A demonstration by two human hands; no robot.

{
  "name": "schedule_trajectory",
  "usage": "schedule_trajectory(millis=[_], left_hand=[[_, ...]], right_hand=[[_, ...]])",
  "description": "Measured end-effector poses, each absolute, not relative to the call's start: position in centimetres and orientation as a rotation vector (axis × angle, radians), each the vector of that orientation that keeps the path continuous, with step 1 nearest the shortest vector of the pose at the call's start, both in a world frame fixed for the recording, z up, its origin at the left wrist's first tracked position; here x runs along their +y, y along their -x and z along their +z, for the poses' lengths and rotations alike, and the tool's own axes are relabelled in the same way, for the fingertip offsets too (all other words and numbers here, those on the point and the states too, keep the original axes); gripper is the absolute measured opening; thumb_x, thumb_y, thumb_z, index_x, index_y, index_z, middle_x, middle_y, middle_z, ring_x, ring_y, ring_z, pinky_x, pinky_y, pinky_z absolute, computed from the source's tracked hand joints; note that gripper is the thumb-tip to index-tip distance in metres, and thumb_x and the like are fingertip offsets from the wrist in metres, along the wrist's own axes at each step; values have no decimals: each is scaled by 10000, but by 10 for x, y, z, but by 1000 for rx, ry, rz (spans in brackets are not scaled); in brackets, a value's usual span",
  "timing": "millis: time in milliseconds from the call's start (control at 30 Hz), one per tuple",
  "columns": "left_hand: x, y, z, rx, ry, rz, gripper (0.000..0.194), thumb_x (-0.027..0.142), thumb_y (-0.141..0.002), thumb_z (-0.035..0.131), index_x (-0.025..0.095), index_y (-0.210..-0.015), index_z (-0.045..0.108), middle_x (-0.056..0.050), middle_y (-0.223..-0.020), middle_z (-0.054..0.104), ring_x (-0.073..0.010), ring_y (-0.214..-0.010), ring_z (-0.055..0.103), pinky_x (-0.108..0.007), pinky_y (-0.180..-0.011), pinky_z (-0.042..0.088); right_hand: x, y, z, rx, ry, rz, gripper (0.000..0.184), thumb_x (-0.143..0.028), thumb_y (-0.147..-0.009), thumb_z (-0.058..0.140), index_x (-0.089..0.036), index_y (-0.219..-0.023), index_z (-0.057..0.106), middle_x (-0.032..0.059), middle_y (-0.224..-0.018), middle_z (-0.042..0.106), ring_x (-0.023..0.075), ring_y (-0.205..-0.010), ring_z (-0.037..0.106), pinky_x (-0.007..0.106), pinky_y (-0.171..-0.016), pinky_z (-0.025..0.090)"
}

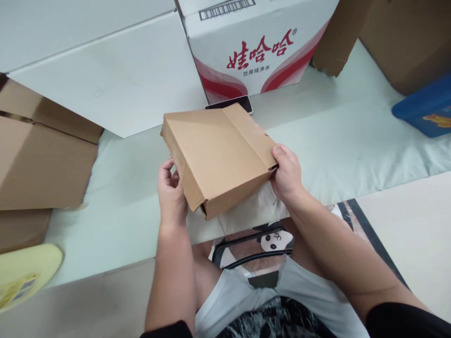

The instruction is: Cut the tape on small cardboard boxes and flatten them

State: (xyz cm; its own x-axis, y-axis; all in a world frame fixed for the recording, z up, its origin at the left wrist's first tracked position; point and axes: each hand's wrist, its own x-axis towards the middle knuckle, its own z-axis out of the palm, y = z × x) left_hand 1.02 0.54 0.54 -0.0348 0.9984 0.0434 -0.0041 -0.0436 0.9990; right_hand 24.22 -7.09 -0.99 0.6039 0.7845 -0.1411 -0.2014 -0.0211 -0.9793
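A flat brown cardboard box (214, 150) is held tilted above the pale green cloth in front of me. My right hand (287, 171) grips its near right corner, thumb on the top face and the other fingers hidden underneath. At the left side my left hand (172, 190) has its fingers curled against the box wall, with some fingertips out of sight behind it. Small gaps show at the box's near corners, where the flaps meet. Just beyond the far edge lies a phone (230, 104) with a dark screen, partly covered by the box.
A white carton with red lettering (260, 56) and a plain white box (116, 80) stand at the back. Brown cartons (45, 155) are stacked at left, near a yellow container (31, 272). At right is a blue bin (426, 108). Pale green cloth (120, 188) covers the surface.
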Motion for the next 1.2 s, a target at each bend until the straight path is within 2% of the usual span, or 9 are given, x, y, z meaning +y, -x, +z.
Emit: schedule_trajectory(millis=[100,267,467,633,800,967,1100,1200], left_hand=[[5,-11,6,1239,-1237,1289,485,482,-648,890,224,-976,643,-59,-1120,693,-195,-1010,691,-301,-861,568],[7,-9,6,1205,-1340,1407,370,437,-682,868,190,-813,625,-91,-1258,646,-241,-1225,629,-358,-1028,516],[7,-10,0,1221,-1339,1432,295,414,-750,826,192,-884,684,-79,-1149,709,-208,-1081,687,-343,-981,532],[10,-6,-10,1259,-1540,1421,286,423,-800,765,181,-926,677,-101,-1154,696,-218,-1109,681,-358,-988,539],[11,-4,-13,1370,-1838,1513,237,371,-848,679,162,-959,654,-112,-1140,656,-208,-1063,666,-311,-825,559],[8,-5,-8,1530,-2083,1547,113,239,-841,636,160,-921,646,-98,-1072,686,-189,-986,657,-223,-566,421],[8,-4,-8,1566,-2211,1626,93,170,-870,569,152,-903,654,-104,-1057,700,-192,-977,651,-237,-569,406],[11,-2,-12,1463,-2095,1602,110,255,-857,658,156,-903,645,-100,-1040,690,-198,-973,648,-247,-629,460]], right_hand=[[-71,-243,-9,-567,1357,847,382,-593,-848,601,-244,-757,476,20,-767,555,182,-715,529,330,-664,474],[-71,-243,-8,-596,1394,853,383,-616,-851,572,-248,-782,493,29,-805,585,199,-757,553,340,-696,485],[-71,-242,-4,-586,1356,848,345,-560,-837,621,-242,-749,520,15,-761,571,180,-718,525,328,-676,465],[-72,-247,-5,-609,1376,806,386,-580,-839,628,-236,-718,502,1,-708,540,167,-673,494,317,-628,436],[-72,-245,-6,-600,1294,819,353,-545,-839,648,-227,-730,540,-12,-691,533,146,-644,476,296,-607,424],[-75,-241,3,-670,1326,736,356,-522,-852,628,-223,-692,519,-22,-640,474,129,-589,416,276,-523,344],[-78,-241,8,-713,1328,683,375,-531,-873,613,-226,-694,488,-32,-626,424,121,-572,381,275,-515,325],[-77,-244,6,-722,1325,661,369,-528,-886,605,-225,-709,487,-29,-645,429,125,-594,397,277,-541,341]])
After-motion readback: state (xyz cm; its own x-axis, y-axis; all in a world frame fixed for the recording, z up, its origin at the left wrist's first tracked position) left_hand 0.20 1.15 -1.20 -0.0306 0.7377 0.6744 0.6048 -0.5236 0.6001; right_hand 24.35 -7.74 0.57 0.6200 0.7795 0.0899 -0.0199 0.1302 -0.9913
